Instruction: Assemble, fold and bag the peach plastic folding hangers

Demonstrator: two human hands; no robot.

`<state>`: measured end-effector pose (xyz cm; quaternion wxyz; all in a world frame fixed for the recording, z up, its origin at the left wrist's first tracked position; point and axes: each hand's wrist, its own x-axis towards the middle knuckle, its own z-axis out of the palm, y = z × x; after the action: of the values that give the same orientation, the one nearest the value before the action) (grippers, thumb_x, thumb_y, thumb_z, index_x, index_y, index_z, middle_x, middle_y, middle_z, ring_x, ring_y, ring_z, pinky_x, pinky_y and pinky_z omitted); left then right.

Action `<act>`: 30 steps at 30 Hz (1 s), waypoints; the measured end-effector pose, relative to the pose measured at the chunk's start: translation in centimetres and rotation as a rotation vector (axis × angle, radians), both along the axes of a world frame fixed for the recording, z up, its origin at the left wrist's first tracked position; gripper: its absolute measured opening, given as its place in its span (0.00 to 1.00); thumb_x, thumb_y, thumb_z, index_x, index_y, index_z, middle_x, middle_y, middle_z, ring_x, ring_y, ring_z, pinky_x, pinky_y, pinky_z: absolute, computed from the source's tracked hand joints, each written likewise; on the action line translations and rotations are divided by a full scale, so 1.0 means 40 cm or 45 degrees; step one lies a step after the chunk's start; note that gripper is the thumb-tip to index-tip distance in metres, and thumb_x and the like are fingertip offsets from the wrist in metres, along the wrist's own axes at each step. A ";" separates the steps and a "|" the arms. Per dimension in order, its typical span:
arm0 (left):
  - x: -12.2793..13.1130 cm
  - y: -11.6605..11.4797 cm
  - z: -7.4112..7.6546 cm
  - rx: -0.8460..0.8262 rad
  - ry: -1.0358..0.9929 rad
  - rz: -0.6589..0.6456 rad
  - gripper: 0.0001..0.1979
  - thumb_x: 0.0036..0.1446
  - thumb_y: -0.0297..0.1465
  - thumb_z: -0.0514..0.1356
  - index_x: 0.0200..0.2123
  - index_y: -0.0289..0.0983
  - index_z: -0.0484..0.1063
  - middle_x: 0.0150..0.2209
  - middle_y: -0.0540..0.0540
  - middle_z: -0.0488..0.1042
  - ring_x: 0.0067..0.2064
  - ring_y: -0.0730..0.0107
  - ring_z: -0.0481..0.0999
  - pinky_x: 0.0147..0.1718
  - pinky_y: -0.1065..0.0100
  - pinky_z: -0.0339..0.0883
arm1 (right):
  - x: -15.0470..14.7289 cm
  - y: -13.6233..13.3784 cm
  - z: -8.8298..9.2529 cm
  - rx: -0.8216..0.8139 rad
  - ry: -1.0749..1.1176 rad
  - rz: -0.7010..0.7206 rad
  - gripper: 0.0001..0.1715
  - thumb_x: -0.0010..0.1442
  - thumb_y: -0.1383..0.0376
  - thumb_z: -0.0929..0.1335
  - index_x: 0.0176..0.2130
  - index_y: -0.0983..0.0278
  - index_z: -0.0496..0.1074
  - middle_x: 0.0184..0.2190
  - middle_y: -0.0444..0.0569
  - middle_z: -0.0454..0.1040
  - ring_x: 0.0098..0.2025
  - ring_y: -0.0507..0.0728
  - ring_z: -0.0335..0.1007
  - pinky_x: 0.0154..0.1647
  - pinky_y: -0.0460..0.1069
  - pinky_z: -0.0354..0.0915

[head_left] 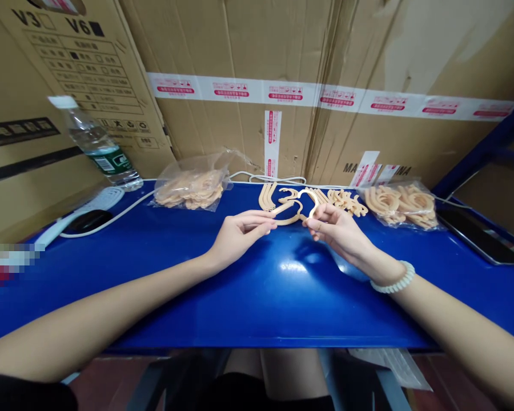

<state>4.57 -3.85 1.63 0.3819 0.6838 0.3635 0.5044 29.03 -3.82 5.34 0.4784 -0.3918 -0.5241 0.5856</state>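
My left hand (244, 233) pinches the left end of a pale beige curved plastic piece (288, 220) between thumb and fingers. Held by the fingertips of my right hand (340, 231) is another beige curved piece (316, 200), arched upward. The two pieces meet or overlap between my hands, just above the blue table (248, 297); whether they are joined I cannot tell. Directly behind lie loose beige J-shaped strips (265, 197), and to their right a pile of small wavy beige pieces (346, 201). My fingers hide part of both held pieces.
Clear bags of beige pieces lie at left (192, 189) and right (400, 204). A water bottle (105, 157), a black rounded object (89, 220) and a white cable (137, 202) are at left. A dark phone-like slab (482, 235) lies far right. Cardboard (240, 131) walls the back.
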 end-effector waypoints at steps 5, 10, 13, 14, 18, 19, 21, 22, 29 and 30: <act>-0.005 0.004 0.002 -0.219 -0.191 -0.046 0.16 0.51 0.37 0.73 0.43 0.37 0.83 0.60 0.38 0.74 0.50 0.53 0.82 0.52 0.53 0.78 | 0.003 0.004 -0.014 -0.086 0.004 -0.019 0.29 0.43 0.64 0.82 0.40 0.60 0.69 0.28 0.39 0.76 0.31 0.50 0.72 0.27 0.42 0.68; 0.010 -0.006 0.003 -0.606 -0.451 -0.206 0.33 0.50 0.27 0.72 0.60 0.41 0.72 0.50 0.41 0.80 0.45 0.61 0.83 0.51 0.55 0.76 | -0.003 0.002 -0.023 -0.118 -0.001 -0.005 0.20 0.41 0.63 0.83 0.33 0.64 0.77 0.32 0.44 0.79 0.30 0.48 0.72 0.27 0.41 0.70; 0.024 -0.016 0.005 -0.748 -0.535 -0.273 0.25 0.48 0.25 0.73 0.51 0.38 0.77 0.40 0.47 0.80 0.41 0.69 0.81 0.51 0.60 0.75 | -0.014 -0.005 -0.028 -0.123 -0.002 0.023 0.19 0.39 0.62 0.84 0.30 0.64 0.78 0.31 0.45 0.80 0.29 0.48 0.73 0.26 0.41 0.71; 0.028 -0.018 0.005 -0.755 -0.552 -0.294 0.21 0.47 0.26 0.74 0.46 0.36 0.77 0.38 0.48 0.79 0.40 0.70 0.81 0.50 0.61 0.74 | -0.019 -0.008 -0.029 -0.128 -0.005 0.038 0.20 0.38 0.62 0.84 0.30 0.64 0.79 0.30 0.45 0.80 0.28 0.48 0.73 0.26 0.41 0.71; 0.040 -0.021 0.001 -0.632 -0.543 -0.338 0.15 0.45 0.28 0.75 0.32 0.35 0.72 0.33 0.49 0.79 0.39 0.70 0.80 0.47 0.64 0.72 | -0.038 -0.021 -0.032 -0.137 -0.019 0.072 0.20 0.37 0.61 0.84 0.29 0.65 0.79 0.30 0.46 0.81 0.28 0.48 0.74 0.25 0.40 0.70; 0.041 -0.022 -0.001 -0.583 -0.513 -0.337 0.15 0.45 0.28 0.75 0.30 0.35 0.71 0.32 0.49 0.79 0.39 0.70 0.80 0.46 0.65 0.72 | -0.042 -0.023 -0.032 -0.130 -0.025 0.080 0.19 0.38 0.61 0.84 0.28 0.65 0.79 0.30 0.46 0.81 0.28 0.49 0.74 0.24 0.40 0.70; 0.041 -0.023 -0.004 -0.488 -0.432 -0.313 0.14 0.47 0.28 0.74 0.29 0.35 0.71 0.32 0.50 0.78 0.38 0.69 0.80 0.44 0.66 0.71 | -0.046 -0.026 -0.034 -0.117 -0.033 0.090 0.18 0.38 0.62 0.84 0.27 0.64 0.79 0.29 0.47 0.82 0.29 0.49 0.75 0.24 0.40 0.69; 0.041 -0.024 -0.006 -0.449 -0.393 -0.294 0.13 0.48 0.28 0.74 0.29 0.35 0.71 0.32 0.50 0.78 0.39 0.69 0.80 0.44 0.66 0.70 | -0.046 -0.027 -0.035 -0.116 -0.034 0.090 0.18 0.39 0.62 0.84 0.27 0.64 0.79 0.29 0.47 0.82 0.29 0.50 0.76 0.24 0.40 0.69; 0.042 -0.029 -0.009 -0.287 -0.234 -0.212 0.11 0.48 0.28 0.71 0.24 0.35 0.71 0.34 0.48 0.75 0.38 0.69 0.77 0.42 0.65 0.71 | -0.041 -0.022 -0.045 -0.145 -0.017 0.120 0.17 0.41 0.60 0.84 0.30 0.64 0.82 0.29 0.47 0.82 0.28 0.49 0.76 0.24 0.40 0.71; 0.042 -0.030 -0.009 -0.268 -0.211 -0.213 0.10 0.48 0.28 0.71 0.24 0.35 0.71 0.34 0.48 0.75 0.37 0.69 0.77 0.41 0.66 0.71 | -0.041 -0.021 -0.047 -0.141 -0.012 0.126 0.18 0.41 0.59 0.84 0.30 0.64 0.82 0.28 0.47 0.81 0.28 0.49 0.76 0.24 0.40 0.71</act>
<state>6.24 -5.03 1.28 0.5208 0.6239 0.3236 0.4845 27.40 -4.68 3.47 0.4242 -0.3940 -0.5119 0.6347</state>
